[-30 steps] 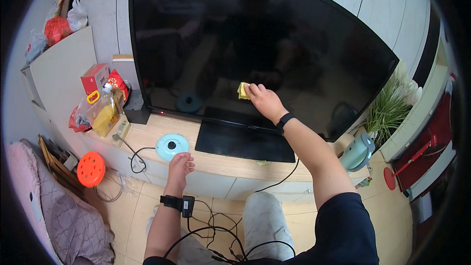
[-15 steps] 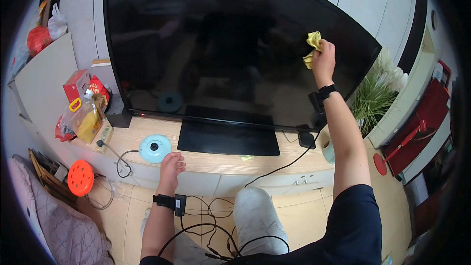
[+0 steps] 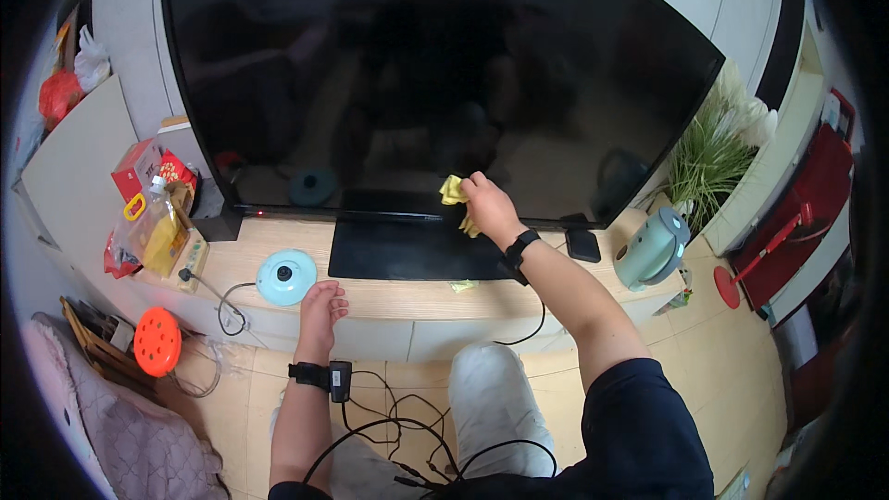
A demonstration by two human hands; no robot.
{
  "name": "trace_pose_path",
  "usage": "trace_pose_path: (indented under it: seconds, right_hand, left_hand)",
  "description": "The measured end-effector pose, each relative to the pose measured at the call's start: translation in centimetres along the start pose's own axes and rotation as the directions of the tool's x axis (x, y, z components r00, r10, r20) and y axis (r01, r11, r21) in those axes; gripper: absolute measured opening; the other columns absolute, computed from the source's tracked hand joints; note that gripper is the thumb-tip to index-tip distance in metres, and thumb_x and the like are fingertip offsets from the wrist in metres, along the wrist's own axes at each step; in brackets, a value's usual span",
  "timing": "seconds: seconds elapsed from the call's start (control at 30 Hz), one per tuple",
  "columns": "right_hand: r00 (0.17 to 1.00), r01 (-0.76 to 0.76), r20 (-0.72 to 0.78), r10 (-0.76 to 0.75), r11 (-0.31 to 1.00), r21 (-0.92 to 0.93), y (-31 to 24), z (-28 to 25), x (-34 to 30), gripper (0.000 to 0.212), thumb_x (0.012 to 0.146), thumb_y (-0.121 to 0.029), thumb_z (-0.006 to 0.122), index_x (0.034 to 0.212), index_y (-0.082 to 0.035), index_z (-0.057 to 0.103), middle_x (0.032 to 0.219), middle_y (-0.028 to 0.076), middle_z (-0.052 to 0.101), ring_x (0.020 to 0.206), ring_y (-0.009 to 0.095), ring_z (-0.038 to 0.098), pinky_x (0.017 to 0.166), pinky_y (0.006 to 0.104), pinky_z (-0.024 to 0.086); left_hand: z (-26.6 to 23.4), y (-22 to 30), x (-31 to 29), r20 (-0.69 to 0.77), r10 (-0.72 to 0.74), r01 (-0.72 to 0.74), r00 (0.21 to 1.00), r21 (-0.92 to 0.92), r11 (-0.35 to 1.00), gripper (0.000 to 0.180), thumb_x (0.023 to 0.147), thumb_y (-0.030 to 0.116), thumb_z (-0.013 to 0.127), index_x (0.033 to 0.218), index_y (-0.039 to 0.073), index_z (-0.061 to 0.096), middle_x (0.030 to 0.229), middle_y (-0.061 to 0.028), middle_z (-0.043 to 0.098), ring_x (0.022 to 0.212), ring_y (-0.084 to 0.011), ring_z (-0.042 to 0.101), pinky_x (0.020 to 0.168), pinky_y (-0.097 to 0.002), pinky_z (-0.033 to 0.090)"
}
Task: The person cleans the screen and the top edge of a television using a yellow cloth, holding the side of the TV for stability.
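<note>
A large black television (image 3: 417,83) stands on a wooden-topped cabinet (image 3: 389,298). My right hand (image 3: 491,208) is closed around a crumpled yellow cloth (image 3: 453,191), held at the screen's lower edge, just above the dark stand base (image 3: 398,252). Parts of the cloth stick out on the left of my fingers and below them. My left hand (image 3: 322,310) holds nothing, its fingers loosely bent and a little apart. It hovers by the cabinet's front edge, closest to a light blue round kettle base (image 3: 286,277) with a black centre.
A pale green kettle (image 3: 652,248) and a small black box (image 3: 582,243) stand on the right. Food packets and an oil bottle (image 3: 159,227) crowd the left end beside a power strip (image 3: 192,259). An orange stool (image 3: 157,341) and loose black cables (image 3: 398,417) are lower down.
My right hand has moved the yellow cloth down and left, from the screen's right side to its bottom middle. The green kettle has come into full view. My left hand stays nearly still.
</note>
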State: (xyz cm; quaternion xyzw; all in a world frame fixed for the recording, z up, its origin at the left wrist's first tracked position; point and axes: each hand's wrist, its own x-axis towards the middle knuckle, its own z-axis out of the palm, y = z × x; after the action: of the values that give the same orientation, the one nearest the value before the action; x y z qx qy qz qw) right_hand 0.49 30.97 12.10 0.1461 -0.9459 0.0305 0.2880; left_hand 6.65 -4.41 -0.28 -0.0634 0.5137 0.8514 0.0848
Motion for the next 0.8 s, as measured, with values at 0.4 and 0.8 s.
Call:
trace_pose_path:
  seconds: [0.4,0.8]
  right_hand:
    - [0.913,-0.120,-0.334,0.236,0.936,0.332,4.3,-10.7,-2.0,0.024,0.078,-0.005,0.063,0.101,-0.002,0.056,0.101,0.019,0.058,0.096,0.040,0.058,0.082,0.0434,0.049]
    - [0.722,-0.197,-0.692,0.023,0.965,-0.174,12.8,-19.0,6.5,0.028,0.082,-0.007,0.063,0.109,-0.007,0.058,0.109,0.014,0.057,0.088,0.037,0.062,0.073,0.0433,0.053]
  left_hand:
    - [6.3,-3.8,0.1,0.046,-0.009,0.006,0.999,0.055,0.998,0.033,0.099,0.032,0.054,0.075,0.009,0.054,0.057,0.0026,0.044,0.050,-0.0099,0.046,0.053,-0.0243,0.045]
    - [7.0,-6.2,2.1,0.036,-0.048,0.046,0.998,0.072,0.996,0.033,0.100,0.029,0.052,0.076,0.007,0.057,0.058,0.0011,0.045,0.053,-0.0108,0.048,0.054,-0.0249,0.043]
